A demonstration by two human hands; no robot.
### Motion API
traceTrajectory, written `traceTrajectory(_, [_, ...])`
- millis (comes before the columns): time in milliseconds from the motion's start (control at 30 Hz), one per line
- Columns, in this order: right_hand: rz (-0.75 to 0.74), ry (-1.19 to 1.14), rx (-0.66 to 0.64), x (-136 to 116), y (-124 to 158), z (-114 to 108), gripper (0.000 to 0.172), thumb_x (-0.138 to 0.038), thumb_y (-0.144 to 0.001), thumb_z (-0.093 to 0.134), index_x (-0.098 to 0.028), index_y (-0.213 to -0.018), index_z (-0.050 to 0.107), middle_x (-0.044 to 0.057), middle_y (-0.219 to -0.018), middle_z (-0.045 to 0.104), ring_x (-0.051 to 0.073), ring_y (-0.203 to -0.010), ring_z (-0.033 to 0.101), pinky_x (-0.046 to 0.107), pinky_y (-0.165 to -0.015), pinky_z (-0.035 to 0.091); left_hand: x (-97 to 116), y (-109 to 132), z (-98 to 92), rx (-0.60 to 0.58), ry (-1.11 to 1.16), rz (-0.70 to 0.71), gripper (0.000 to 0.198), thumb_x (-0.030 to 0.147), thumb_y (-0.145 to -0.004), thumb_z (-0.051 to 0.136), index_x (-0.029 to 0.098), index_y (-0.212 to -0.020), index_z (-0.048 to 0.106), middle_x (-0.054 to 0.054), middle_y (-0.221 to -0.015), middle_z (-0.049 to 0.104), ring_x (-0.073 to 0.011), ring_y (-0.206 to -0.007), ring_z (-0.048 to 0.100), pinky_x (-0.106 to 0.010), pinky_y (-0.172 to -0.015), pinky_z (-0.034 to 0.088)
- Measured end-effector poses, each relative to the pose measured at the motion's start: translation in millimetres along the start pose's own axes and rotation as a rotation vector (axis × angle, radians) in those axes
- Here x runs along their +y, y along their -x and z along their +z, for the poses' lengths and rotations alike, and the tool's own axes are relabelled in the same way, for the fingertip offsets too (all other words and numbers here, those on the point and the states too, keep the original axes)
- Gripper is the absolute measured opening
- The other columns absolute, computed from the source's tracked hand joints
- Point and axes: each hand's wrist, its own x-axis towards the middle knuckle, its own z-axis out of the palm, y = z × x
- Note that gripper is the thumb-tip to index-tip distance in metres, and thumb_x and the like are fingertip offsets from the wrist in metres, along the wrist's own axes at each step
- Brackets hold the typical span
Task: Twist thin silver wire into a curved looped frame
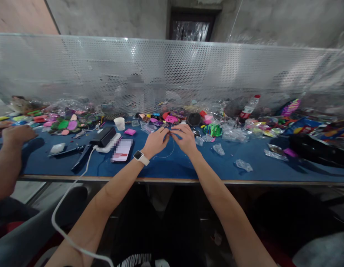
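Observation:
My left hand (pixel 157 141), with a watch (pixel 141 157) on its wrist, is closed in a pinch over the blue table. My right hand (pixel 185 138) meets it, its fingertips also pinched together. A thin, pale thread (pixel 173 147) runs from between the fingertips and curves down onto the tabletop. Whatever else the fingertips hold is too small to make out. Just beyond the hands lie a pink piece with dark dots (pixel 171 119) and other small colourful pieces. A phone (pixel 122 150) with its screen lit lies left of my left hand.
A black power bank (pixel 103 136), white cable (pixel 87 163) and white cup (pixel 119 123) stand at left. Clear plastic scraps (pixel 218 149) and a red-capped bottle (pixel 249 108) are at right. A perforated metal panel (pixel 172 74) closes the back. Another person's hand (pixel 19 134) rests far left.

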Motion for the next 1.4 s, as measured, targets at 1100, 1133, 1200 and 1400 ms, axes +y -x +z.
traceTrajectory(1100, [0.700,-0.774,-0.150,-4,-1,9,0.044,-0.035,-0.067,0.091,-0.026,-0.101,0.064,0.000,-0.084,0.078,0.025,-0.081,0.077,0.045,-0.084,0.064,-11,0,-11.3,-0.100,-0.095,0.099,0.034,0.025,-0.113,0.039,0.022,-0.116,0.073,-0.012,-0.113,0.066,-0.0225,-0.082,0.066,-0.034,-0.068,0.046])
traceTrajectory(1133, [0.727,-0.803,-0.150,-3,-1,11,0.046,-0.034,-0.066,0.092,-0.026,-0.101,0.064,0.000,-0.083,0.078,0.024,-0.080,0.077,0.045,-0.083,0.065,-11,0,-10.8,-0.106,-0.097,0.094,0.034,0.024,-0.113,0.039,0.022,-0.116,0.073,-0.012,-0.113,0.066,-0.0227,-0.082,0.066,-0.034,-0.068,0.046])
traceTrajectory(1200, [0.753,-0.827,-0.140,-2,1,14,0.047,-0.033,-0.063,0.094,-0.026,-0.100,0.065,-0.001,-0.082,0.077,0.023,-0.078,0.077,0.045,-0.083,0.066,-10,0,-10.4,-0.114,-0.101,0.081,0.034,0.023,-0.112,0.040,0.022,-0.116,0.073,-0.012,-0.113,0.066,-0.0228,-0.082,0.066,-0.035,-0.068,0.046])
traceTrajectory(1400, [0.803,-0.912,-0.084,-4,4,20,0.052,-0.031,-0.058,0.095,-0.025,-0.100,0.065,-0.001,-0.100,0.073,0.019,-0.080,0.074,0.042,-0.083,0.068,-6,1,-10.8,-0.108,-0.107,0.072,0.033,0.025,-0.113,0.040,0.021,-0.117,0.072,-0.012,-0.115,0.067,-0.0224,-0.084,0.067,-0.033,-0.068,0.045])
